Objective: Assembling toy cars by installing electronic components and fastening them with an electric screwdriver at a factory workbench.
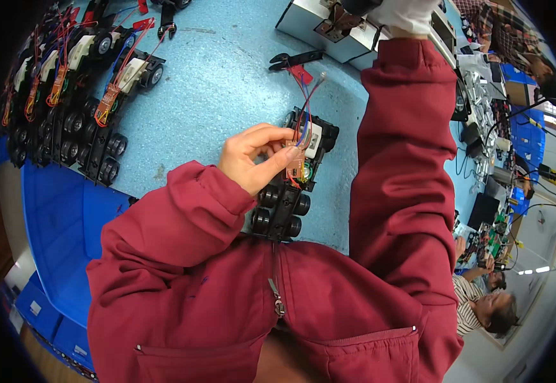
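Note:
My left hand (252, 156) is closed in a pinch, thumb and forefinger on the upper end of a small brown circuit board (295, 167). The board lies on a black toy truck chassis (284, 207) with several black wheels and a white block (314, 139). Thin red, blue and dark wires (306, 112) rise from the board past my fingertips. Far off at the top edge, my right arm is stretched out. My right hand (407, 15), in a white glove, is partly cut off there, near a dark object; its fingers do not show clearly.
Several similar chassis (102, 105) with boards and wires stand at the left. Black-handled pliers (296, 59) lie beyond the truck, beside a metal box (329, 29). A blue bin (57, 236) sits below the table's left edge. People and cluttered benches are at the right.

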`<state>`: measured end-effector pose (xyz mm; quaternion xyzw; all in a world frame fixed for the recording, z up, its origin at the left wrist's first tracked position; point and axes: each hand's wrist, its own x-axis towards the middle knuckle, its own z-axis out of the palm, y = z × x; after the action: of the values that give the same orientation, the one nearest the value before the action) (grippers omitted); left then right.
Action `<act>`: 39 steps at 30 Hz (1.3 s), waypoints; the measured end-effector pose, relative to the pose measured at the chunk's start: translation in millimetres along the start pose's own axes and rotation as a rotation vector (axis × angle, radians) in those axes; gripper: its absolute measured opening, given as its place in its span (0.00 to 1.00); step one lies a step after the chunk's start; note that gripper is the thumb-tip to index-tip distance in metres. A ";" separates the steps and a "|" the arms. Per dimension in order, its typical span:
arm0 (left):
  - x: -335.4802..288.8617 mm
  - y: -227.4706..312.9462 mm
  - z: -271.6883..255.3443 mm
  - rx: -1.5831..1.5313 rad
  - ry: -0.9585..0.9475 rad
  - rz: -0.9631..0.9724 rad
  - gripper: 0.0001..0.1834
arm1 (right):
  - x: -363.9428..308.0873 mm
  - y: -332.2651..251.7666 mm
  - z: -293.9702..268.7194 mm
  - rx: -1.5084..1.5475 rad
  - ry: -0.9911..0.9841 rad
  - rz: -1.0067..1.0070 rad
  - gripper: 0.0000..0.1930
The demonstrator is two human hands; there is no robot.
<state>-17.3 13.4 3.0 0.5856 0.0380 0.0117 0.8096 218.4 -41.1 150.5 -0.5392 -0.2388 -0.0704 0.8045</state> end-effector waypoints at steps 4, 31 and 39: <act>4.6 9.4 -6.1 0.575 -0.105 0.482 0.26 | -31.8 -21.4 -25.5 0.080 0.039 -0.005 0.28; 5.2 -8.5 2.0 0.641 -0.143 0.519 0.30 | -173.7 -62.9 -81.8 0.281 -0.134 0.146 0.51; 7.8 -10.0 3.7 0.610 -0.125 0.540 0.29 | -172.1 -63.7 -56.4 0.232 -0.140 0.119 0.50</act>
<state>-9.6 7.3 -5.7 0.7872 -0.1646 0.1764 0.5675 61.4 -142.7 107.2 -0.4593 -0.2688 0.0433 0.8456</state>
